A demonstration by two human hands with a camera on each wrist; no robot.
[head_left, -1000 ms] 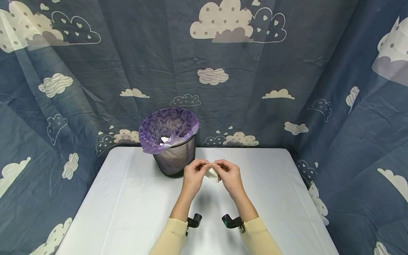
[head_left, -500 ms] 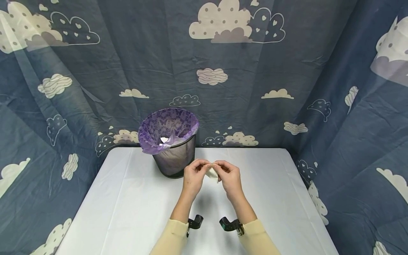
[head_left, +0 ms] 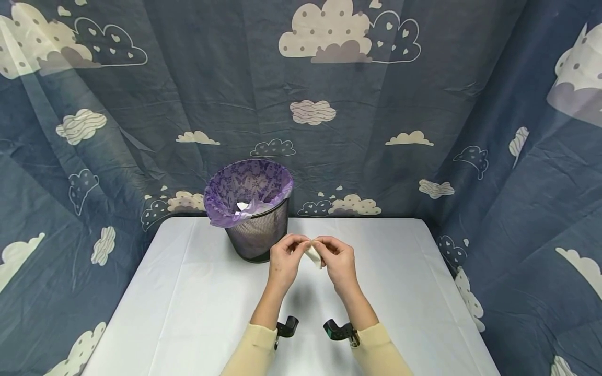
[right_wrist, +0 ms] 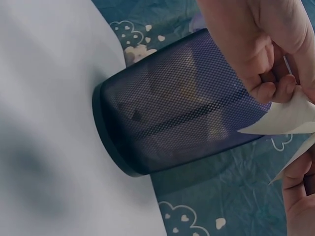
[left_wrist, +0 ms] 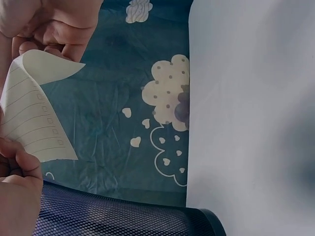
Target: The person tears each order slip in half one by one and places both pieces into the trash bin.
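Note:
A small pale-yellow sheet of lined paper (head_left: 313, 256) is held up over the table between both hands. My left hand (head_left: 285, 258) pinches one side of it between thumb and fingers. Opposite, my right hand (head_left: 341, 260) pinches the other side, the fingertips of both hands nearly meeting at its upper edge. In the left wrist view the paper (left_wrist: 37, 120) curls over at the top and shows printed lines and a row of little boxes. From the right wrist, two flaps of the paper (right_wrist: 291, 117) spread apart, one at each hand; where they meet is out of frame.
A black mesh wastebasket (head_left: 261, 235) stands just left of the hands, at the table's back. Its purple patterned liner (head_left: 221, 196) folds over the rim, with white scraps (head_left: 242, 206) inside. Dark blue cloud-print curtains (head_left: 226, 94) surround the white table (head_left: 400, 292).
Both hands stay nearly in place. The paper between them has twisted slightly, and its hanging part now looks narrower and more slanted.

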